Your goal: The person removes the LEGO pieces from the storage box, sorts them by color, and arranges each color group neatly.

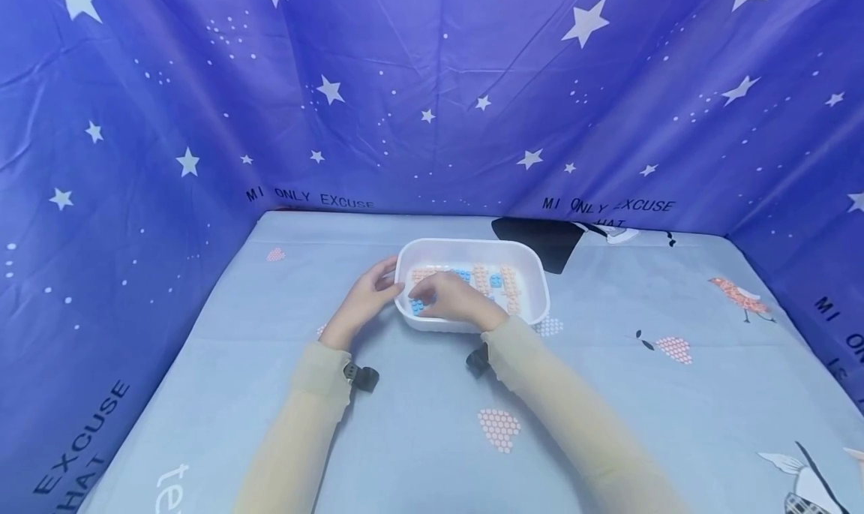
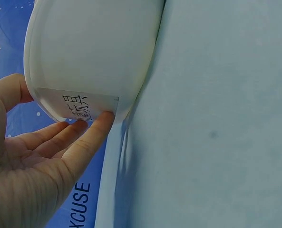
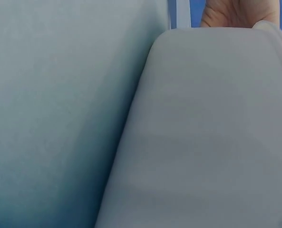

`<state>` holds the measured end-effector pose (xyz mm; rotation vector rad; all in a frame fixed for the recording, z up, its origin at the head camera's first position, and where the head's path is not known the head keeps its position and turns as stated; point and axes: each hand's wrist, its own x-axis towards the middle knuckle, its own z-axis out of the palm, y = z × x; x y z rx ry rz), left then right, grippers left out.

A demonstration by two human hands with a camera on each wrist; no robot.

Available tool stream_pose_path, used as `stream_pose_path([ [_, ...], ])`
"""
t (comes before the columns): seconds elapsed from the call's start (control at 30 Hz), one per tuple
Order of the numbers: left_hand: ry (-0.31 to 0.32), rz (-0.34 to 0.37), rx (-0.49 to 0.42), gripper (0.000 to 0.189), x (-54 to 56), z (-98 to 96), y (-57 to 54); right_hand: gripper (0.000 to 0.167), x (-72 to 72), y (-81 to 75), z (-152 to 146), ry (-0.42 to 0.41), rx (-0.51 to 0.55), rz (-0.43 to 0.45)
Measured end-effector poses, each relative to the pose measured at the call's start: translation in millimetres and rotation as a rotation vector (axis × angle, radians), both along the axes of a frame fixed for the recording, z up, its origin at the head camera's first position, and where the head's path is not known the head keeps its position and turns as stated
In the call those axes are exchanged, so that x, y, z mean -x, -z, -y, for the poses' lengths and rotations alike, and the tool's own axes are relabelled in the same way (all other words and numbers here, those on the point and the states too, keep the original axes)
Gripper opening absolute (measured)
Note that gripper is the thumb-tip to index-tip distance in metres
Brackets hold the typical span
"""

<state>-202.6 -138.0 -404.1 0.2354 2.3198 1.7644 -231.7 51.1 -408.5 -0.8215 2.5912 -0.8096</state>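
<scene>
A white plastic tub holds several studded toy bricks in blue and pale orange on its floor. My left hand grips the tub's left end. In the left wrist view, the left thumb is at the rim and the fingers press on the end wall beside a printed label. My right hand reaches over the near wall into the tub, its thumb and fingers around a blue toy brick in the near left corner. The tub's outer wall hides the right hand in the right wrist view.
The tub stands on a pale blue printed cloth covering the table. A purple curtain with white stars encloses the back and both sides. Inside the tub lie a pale orange brick and another blue brick.
</scene>
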Motion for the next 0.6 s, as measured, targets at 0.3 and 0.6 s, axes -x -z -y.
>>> stream_pose_path([
  [0.3, 0.005, -0.005, 0.009, 0.060, -3.2, -0.9, -5.0, 0.029, 0.2, -1.8, 1.7, -0.006, -0.033, 0.012],
  [0.6, 0.000, -0.006, 0.002, 0.060, 8.6, 1.0, 14.1, 0.028, 1.6, 0.6, 2.4, 0.013, -0.038, 0.022],
])
